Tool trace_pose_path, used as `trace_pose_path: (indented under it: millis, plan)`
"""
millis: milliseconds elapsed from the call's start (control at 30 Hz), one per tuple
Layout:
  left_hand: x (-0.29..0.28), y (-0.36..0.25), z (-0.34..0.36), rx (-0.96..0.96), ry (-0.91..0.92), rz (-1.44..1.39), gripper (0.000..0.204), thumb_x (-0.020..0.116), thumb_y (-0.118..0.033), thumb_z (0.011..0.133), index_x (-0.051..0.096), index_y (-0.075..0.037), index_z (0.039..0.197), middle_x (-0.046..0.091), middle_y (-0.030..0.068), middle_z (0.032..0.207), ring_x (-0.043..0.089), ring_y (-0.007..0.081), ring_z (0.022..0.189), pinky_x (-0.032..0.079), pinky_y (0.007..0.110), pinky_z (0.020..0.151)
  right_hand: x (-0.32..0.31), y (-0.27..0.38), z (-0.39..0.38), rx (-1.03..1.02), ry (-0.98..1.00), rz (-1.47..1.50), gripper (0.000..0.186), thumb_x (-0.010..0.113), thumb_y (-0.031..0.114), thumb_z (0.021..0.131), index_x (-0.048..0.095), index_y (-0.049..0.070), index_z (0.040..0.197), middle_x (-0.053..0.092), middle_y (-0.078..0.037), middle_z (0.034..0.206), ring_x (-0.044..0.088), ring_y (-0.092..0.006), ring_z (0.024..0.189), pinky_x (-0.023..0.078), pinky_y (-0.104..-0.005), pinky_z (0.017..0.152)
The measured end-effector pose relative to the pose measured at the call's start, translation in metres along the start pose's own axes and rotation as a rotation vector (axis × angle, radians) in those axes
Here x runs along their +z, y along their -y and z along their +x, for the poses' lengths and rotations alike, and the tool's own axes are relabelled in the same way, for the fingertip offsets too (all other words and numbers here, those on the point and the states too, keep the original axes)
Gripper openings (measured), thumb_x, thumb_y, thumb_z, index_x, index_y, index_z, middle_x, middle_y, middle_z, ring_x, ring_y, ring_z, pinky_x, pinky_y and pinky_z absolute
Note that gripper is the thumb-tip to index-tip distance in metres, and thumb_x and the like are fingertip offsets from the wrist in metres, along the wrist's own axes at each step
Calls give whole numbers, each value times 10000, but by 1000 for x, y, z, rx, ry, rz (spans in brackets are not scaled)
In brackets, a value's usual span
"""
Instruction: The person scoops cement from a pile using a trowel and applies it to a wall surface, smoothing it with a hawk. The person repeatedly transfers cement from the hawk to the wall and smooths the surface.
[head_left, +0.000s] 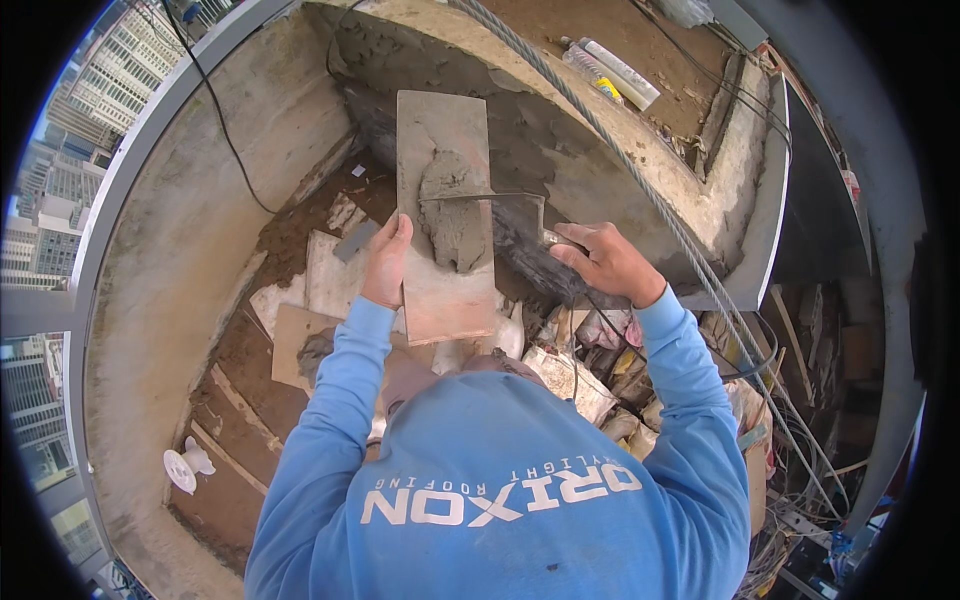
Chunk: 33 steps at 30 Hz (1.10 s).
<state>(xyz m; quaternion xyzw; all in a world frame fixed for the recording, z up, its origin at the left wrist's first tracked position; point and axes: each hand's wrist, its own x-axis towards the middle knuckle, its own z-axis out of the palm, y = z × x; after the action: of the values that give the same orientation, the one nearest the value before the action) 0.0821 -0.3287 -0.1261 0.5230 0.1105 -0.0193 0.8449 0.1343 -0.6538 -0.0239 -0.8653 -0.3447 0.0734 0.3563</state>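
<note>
My left hand (388, 262) grips a long, flat wooden board (448, 308) by its left edge. A mound of wet grey mortar (456, 235) lies on the middle of the board. In my right hand (612, 262) is a trowel (517, 195), its fingers closed round the handle. The trowel's blade shows nearly edge-on and reaches left across the board, touching the mortar. Behind the board's upper end, grey mortar covers part of the low wall (545, 130).
A thick steel cable (620, 150) slants past my right hand. Rubble and bags (570, 375) lie below, with a white spool (188, 465) at the left. Tubes (618, 73) rest beyond the wall. Tangled wires (790, 500) hang at the lower right; tall buildings stand outside at the left.
</note>
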Motion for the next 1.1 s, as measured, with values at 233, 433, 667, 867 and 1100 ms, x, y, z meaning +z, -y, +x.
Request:
trace_pose_path:
  millis: [233,433,667,867,1100]
  plan:
    - [20,-24,-19,172,320,235,464,515,-267,1050,490,33,1403,549,56,1369,477,135,1241,313,301,1103,41,-35,31,-29,-497,-298,373,713,256,900,638,21,1180,668,-153,872,661,-349,741,520,-414,628]
    - [-8,-5,-41,-71,13,-32,488,502,-317,1055,463,5,1419,536,74,1371,513,167,1224,400,318,1050,48,-74,43,17,-772,-505,371,751,248,856,638,87,1172,647,-77,913,659,-289,731,528,-389,587]
    - [-48,-34,-80,-10,-182,-346,562,465,-381,1055,386,-18,1476,491,98,1447,515,267,1289,418,424,1092,94,-146,-26,345,-513,-529,329,674,312,907,603,91,1141,621,-100,1030,670,-349,821,540,-442,649]
    - [-80,-65,-132,112,-502,-367,566,409,-425,1064,382,-52,1488,463,98,1478,497,277,1305,414,437,1096,111,-177,-39,534,-366,-446,374,626,347,935,605,56,1169,631,-175,1058,644,-415,896,515,-507,742]
    - [-121,-62,-176,317,-642,-242,587,409,-412,1068,340,-38,1516,421,82,1521,446,259,1354,359,408,1138,71,-246,-4,578,-328,-25,335,610,329,952,632,-2,902,630,-148,735,634,-275,669,483,-393,606]
